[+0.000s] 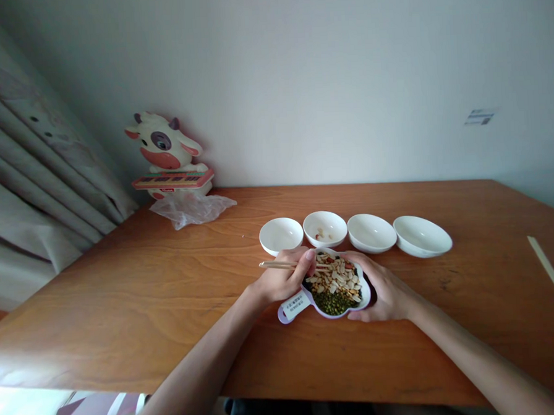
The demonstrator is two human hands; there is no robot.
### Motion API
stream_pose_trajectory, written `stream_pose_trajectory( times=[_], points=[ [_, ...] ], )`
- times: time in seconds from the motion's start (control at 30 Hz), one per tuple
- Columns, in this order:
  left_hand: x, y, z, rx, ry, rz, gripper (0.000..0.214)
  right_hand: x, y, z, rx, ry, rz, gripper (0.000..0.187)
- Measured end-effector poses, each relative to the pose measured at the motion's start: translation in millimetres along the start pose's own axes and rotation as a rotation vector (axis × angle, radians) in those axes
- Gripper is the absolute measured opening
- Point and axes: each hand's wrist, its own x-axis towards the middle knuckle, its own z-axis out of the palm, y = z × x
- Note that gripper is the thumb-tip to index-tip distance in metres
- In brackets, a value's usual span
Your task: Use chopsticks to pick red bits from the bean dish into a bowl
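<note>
left hand (pixel 281 283) pinched, right hand (pixel 384 290) cupped, forearms converging inward.

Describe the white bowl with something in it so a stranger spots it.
On the wooden table, find the row of four white bowls. Take the second bowl from the left. Only it holds a few pale bits; its neighbours look empty.

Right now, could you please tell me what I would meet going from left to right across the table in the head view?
Cow toy, first bowl, second bowl, third bowl, fourth bowl, paper strip.
</note>
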Motion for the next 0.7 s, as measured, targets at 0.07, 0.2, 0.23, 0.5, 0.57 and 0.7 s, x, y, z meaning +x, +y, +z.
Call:
stream_pose_trajectory(
  times=[0.07, 0.2, 0.23, 0.5, 0.57, 0.7],
  points=[
    [-0.9, -1.7, -1.2, 0.029, 0.0, -0.002, 0.072, 0.3, -0.1, -0.3, 0.005, -0.004, 0.004, 0.128],
    [-2.1, -4.2, -3.4, 0.024, 0.007, -0.033, 0.072, 0.4, -0.7, -0.6, -0.011, 0.009, 0.005, 0.128],
    [-2.4, -4.8, -3.7, 0.016, 0.003, -0.038, 0.073, 0.3, -0.9, -0.6, -0.018, 0.013, 0.004, 0.129],
    [-4.4, -8.2, -1.0, 0.021, -0.008, -0.03, 0.072, 2.4, -3.3, -0.4, -0.006, 0.015, -0.009, 0.13],
    [-4.8, -7.8, -0.2, 0.025, -0.004, -0.041, 0.072, 3.0, -4.9, -0.3, -0.005, 0.029, -0.008, 0.129],
    [-6.1, -8.0, 2.5, 0.003, 0.01, -0.068, 0.075, 4.0, -8.4, -0.2, 0.0, 0.045, -0.006, 0.128]
  ],
)
